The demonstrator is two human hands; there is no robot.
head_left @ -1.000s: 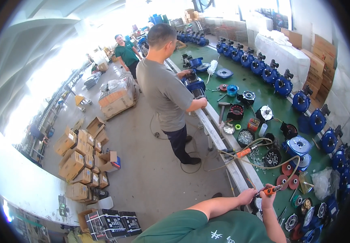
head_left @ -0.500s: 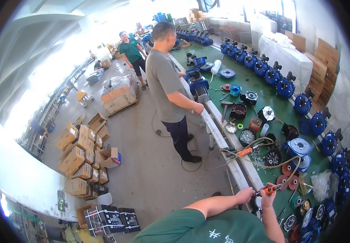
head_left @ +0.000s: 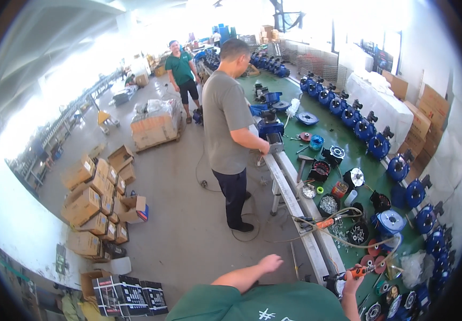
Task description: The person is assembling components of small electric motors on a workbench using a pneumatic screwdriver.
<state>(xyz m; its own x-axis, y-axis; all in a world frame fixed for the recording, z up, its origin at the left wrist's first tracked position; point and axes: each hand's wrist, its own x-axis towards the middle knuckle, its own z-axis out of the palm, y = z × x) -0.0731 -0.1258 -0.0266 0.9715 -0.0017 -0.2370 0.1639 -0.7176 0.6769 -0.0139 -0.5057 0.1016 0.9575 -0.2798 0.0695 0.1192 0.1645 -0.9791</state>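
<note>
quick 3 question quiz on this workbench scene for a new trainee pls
1. True or false: the right hand grips an orange-handled tool.
2. What does the left hand hold? A) a box B) nothing C) a hammer
3. What colour is the bench top?

Key: 1 true; 2 B; 3 green
</note>
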